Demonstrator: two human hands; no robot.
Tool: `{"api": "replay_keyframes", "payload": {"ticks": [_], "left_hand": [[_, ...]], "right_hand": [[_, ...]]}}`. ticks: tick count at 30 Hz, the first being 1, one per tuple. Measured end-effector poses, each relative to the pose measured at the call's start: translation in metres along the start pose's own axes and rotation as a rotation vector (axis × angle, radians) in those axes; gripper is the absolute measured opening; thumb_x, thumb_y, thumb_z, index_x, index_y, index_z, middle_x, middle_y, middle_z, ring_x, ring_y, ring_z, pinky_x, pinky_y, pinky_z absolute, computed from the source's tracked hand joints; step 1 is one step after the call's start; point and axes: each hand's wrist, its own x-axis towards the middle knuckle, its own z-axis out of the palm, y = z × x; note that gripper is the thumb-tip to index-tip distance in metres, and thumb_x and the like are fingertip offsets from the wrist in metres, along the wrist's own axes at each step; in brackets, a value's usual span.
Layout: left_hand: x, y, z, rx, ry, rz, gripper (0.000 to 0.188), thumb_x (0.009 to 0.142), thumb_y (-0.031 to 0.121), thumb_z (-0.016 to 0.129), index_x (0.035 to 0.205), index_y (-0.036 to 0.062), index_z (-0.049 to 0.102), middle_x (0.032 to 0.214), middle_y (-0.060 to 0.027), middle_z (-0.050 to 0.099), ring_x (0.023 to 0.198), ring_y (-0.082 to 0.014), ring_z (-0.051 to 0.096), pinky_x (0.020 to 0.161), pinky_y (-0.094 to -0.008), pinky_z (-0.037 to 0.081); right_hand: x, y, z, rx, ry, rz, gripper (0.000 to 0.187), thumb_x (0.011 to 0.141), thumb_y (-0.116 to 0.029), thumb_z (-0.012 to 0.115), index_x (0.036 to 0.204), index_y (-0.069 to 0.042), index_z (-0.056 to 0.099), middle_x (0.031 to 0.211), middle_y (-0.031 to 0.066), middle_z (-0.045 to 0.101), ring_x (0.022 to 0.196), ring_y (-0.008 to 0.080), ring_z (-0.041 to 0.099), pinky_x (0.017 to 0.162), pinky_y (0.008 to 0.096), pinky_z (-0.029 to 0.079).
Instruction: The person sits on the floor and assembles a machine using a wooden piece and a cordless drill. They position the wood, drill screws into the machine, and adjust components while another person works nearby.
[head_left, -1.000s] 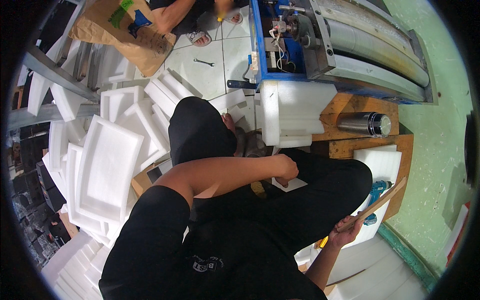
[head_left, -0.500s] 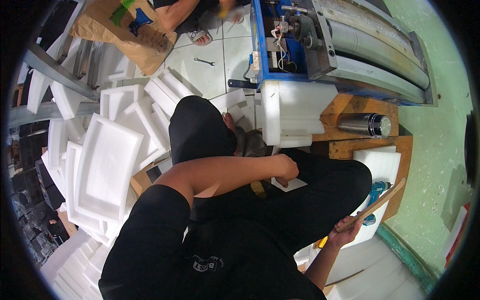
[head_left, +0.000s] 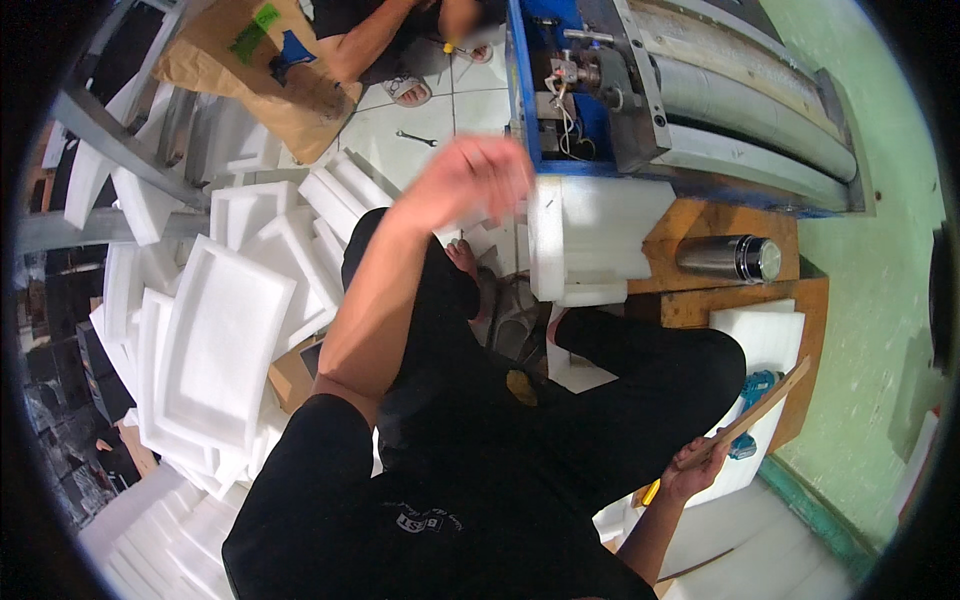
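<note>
Currently right hand (head_left: pixel 697 474) grips flat brown strip (head_left: pixel 750 416), overlapping teal power tool (head_left: pixel 743 446) in view; left hand (head_left: pixel 472 180) up, blurred, can't tell its grip.

The long, flat, light-brown strip (head_left: pixel 752 412) looks like wood, matt and fairly smooth. The shallow, rectangular white trays (head_left: pixel 225 345) are soft-looking foam, matt. The cylindrical silver flask (head_left: pixel 708 258) is glossy brushed metal, while the orange-brown wooden surface (head_left: pixel 690 218) under it is scuffed and stained. The large brown bag (head_left: pixel 300 115) is creased matt paper. The slim silver wrench (head_left: pixel 416 138) is metal, lying on smooth, glossy white floor tiles (head_left: pixel 375 130). The black trousers (head_left: pixel 650 365) are matt cloth. The pale green wall (head_left: pixel 880 270) has chipped, slightly shiny paint.
</note>
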Motion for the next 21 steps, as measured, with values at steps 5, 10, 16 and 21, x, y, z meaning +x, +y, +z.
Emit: {"api": "replay_keyframes", "payload": {"ticks": [5, 10, 16, 21], "left_hand": [[0.027, -0.061, -0.071, 0.020, 0.947, -0.075, 0.018, 0.094, 0.020, 0.073, 0.089, 0.0040, 0.066, 0.070, 0.0021, 0.056, 0.057, -0.0096, 0.051, 0.051, -0.0262, 0.039], [0.054, -0.106, -0.079, 0.510, 0.999, -0.185, 0.028, 0.087, 0.030, 0.078, 0.089, 0.0025, 0.073, 0.078, -0.0081, 0.069, 0.068, -0.0206, 0.064, 0.065, -0.0339, 0.051], [0.067, -0.126, -0.066, 0.945, 0.879, -0.460, 0.046, 0.086, 0.050, 0.073, 0.094, 0.0049, 0.077, 0.097, -0.0190, 0.077, 0.097, -0.0362, 0.073, 0.088, -0.0453, 0.056], [0.066, -0.121, -0.063, 0.963, 0.868, -0.527, 0.052, 0.086, 0.057, 0.071, 0.101, 0.0073, 0.078, 0.104, -0.0182, 0.077, 0.105, -0.0354, 0.072, 0.097, -0.0505, 0.051]], "right_hand": [[0.003, 0.001, 0.000, 0.036, -0.100, -0.023, 0.037, 0.104, -0.039, 0.055, 0.123, -0.007, 0.056, 0.076, 0.0066, 0.063, 0.053, 0.0114, 0.060, 0.043, 0.0214, 0.049], [-0.001, 0.002, 0.003, 0.026, -0.072, -0.049, 0.036, 0.103, -0.039, 0.056, 0.121, -0.007, 0.056, 0.075, 0.0061, 0.063, 0.053, 0.0116, 0.060, 0.043, 0.0217, 0.049], [-0.001, 0.000, 0.007, 0.042, -0.013, -0.016, 0.040, 0.102, -0.039, 0.056, 0.124, -0.005, 0.052, 0.073, 0.0068, 0.059, 0.049, 0.0126, 0.056, 0.039, 0.0234, 0.045], [0.000, 0.001, 0.007, 0.038, -0.040, -0.031, 0.040, 0.101, -0.039, 0.058, 0.123, -0.006, 0.054, 0.073, 0.0058, 0.060, 0.050, 0.0121, 0.056, 0.040, 0.0232, 0.045]]}}
